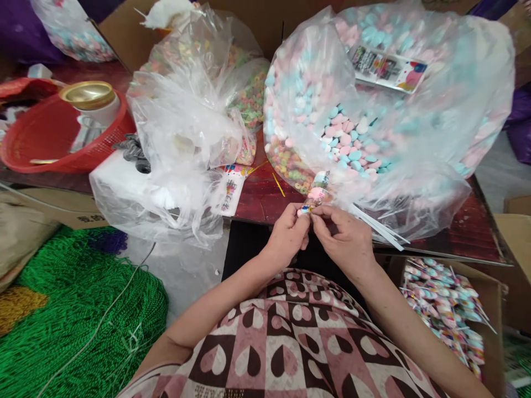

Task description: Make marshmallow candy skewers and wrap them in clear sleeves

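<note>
Your left hand [289,235] and right hand [343,235] meet at the table's front edge, and between them is a small clear packet [316,194] of pink, blue and white candies! Your left thumb and fingers close on its near end, while your right thumb and index finger pinch right beside them at that same end; whether the other right fingers press on anything, you can't tell from here. The packet tilts up and away from you, its far end toward the big open bag [357,146] of pastel candies. Just right of your right hand, white sticks [379,228] poke out over the table edge. Over on your left, crumpled clear bags [178,127] lie beside a printed wrapper [230,190], with a thin yellow strip [279,185] on the dark red table [259,200]. Farther left sits the red basket [120,124], and down at your right, a cardboard box [493,309] holds a pile of filled packets [443,309].
</note>
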{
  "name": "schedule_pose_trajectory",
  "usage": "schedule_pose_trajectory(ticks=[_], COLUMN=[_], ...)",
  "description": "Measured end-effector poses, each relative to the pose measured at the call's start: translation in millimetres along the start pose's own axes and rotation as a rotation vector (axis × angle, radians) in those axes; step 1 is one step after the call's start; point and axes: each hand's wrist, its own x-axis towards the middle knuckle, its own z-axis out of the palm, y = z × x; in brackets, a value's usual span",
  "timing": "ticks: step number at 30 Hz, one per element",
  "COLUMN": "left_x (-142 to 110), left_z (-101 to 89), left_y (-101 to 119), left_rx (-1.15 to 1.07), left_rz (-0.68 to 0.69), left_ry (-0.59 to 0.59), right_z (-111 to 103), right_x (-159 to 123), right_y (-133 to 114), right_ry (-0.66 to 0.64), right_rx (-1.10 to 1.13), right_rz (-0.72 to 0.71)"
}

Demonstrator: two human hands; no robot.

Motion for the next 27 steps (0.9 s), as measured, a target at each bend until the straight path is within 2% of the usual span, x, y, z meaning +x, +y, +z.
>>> schedule_pose_trajectory(ticks=[6, 16, 19, 21, 27], left_x=[-1.5, -0.9, -0.9, -0.4, 3.3], left_z=[1.0, 1.8, 3.3, 3.3, -5.1], left_y=[1.2, 2.1, 4.2, 6.0, 8.8], left_rx=[0.026, 0.059, -0.053, -0.197, -0.556], left_rz=[-0.011, 0.013, -0.023, -0.098, -0.328], left_ry=[0.003, 0.027, 0.039, 0.027, -0.209], right_z=[2.4, 0.0, 1.7, 2.7, 4.0], right_x=[-0.4, 2.5, 0.1, -1.9, -5.7], right_y=[2.5, -1.6, -3.5, -4.3, -2.7], right_ry=[0.04, -0.011, -0.022, -0.042, -0.062], right_rx=[-0.105, -0.067, -0.054, -0.04, 0.109], right_rz=[-0.058, 0.045, 0.047, 0.05, 0.136])
